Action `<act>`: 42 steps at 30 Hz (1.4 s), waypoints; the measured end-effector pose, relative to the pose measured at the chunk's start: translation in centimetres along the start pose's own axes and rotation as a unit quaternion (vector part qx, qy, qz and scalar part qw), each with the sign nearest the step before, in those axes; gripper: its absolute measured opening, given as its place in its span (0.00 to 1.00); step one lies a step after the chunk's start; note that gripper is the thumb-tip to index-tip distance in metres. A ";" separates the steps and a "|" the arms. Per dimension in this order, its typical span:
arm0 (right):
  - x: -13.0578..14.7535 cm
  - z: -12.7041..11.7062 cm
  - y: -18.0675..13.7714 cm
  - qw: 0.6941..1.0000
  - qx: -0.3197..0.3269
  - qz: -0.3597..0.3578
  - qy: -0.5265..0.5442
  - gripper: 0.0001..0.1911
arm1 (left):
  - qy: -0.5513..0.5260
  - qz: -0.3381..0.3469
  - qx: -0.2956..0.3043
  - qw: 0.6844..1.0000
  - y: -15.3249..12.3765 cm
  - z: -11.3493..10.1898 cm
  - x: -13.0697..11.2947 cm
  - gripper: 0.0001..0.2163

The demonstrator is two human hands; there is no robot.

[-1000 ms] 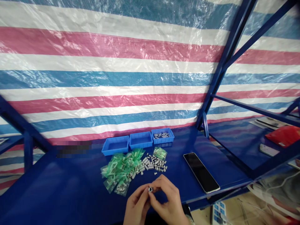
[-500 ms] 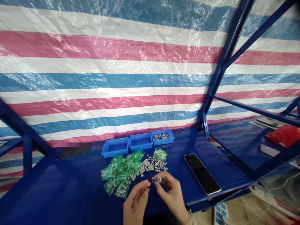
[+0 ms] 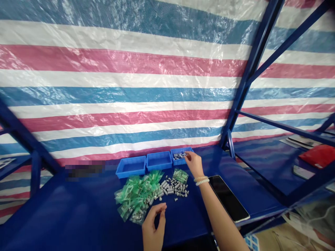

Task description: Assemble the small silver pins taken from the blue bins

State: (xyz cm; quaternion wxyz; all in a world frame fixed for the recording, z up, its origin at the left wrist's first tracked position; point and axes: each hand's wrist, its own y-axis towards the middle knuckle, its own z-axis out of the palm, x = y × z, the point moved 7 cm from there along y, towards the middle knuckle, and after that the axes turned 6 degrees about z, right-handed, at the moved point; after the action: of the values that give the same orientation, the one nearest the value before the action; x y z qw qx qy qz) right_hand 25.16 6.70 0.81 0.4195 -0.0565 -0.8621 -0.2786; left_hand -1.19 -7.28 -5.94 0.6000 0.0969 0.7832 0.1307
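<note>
My right hand point(image 3: 193, 163) reaches forward over the pile, its fingertips at the rightmost blue plastic bin point(image 3: 186, 150), which holds small metal fasteners point(image 3: 179, 155). Whether those fingers pinch a part is hidden. My left hand point(image 3: 154, 223) rests low near the front of the green plastic bags point(image 3: 134, 195), fingers loosely curled with nothing visible in them. Loose metal fasteners point(image 3: 174, 187) lie heaped beside the bags, and a smaller green bag point(image 3: 180, 176) sits behind them. The two other blue bins point(image 3: 131, 166) point(image 3: 159, 160) show bare floors.
A black smartphone point(image 3: 228, 198) lies on the blue shelf right of my right forearm. Blue steel frame bars rise at the right, before a striped tarp. A lower shelf at the right holds a red pouch point(image 3: 317, 156) and another phone point(image 3: 300, 172).
My right hand has moved from near my left hand, forward to the rightmost bin. The metal part it held no longer shows. My left hand has opened slightly and stayed near the bags.
</note>
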 end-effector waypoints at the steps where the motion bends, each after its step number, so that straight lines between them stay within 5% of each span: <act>1: 0.1 0.3 -0.8 1.000 0.015 -0.009 -0.009 0.13 | 0.003 0.000 0.001 1.000 0.0 0.0 0.0 0.12; 7: 2.2 1.8 -7.4 0.974 0.192 -0.096 -0.068 0.10 | 0.010 0.004 -0.003 1.000 0.2 0.0 -1.2 0.13; 15: 2.7 3.0 -8.6 0.948 0.252 -0.081 -0.177 0.09 | 0.020 0.011 0.005 1.000 0.2 0.1 -2.2 0.11; 29: 3.0 4.1 -8.5 0.943 0.258 -0.028 -0.210 0.04 | 0.023 0.012 0.004 1.000 0.2 0.2 -2.4 0.11; 36: 2.8 2.2 -8.7 0.977 0.207 -0.014 -0.049 0.06 | 0.004 -0.022 0.003 1.000 0.2 0.2 -1.6 0.13; 42: 5.4 -0.2 -13.0 0.978 0.168 0.005 0.126 0.03 | -0.098 -0.055 0.028 0.993 0.7 0.5 -2.6 0.21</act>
State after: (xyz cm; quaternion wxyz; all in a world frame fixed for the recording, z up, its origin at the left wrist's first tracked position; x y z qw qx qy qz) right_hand 17.54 -5.03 -0.69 0.5295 0.0463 -0.8366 -0.1325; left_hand -0.03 -7.41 -3.46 0.6772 0.0830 0.7282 0.0656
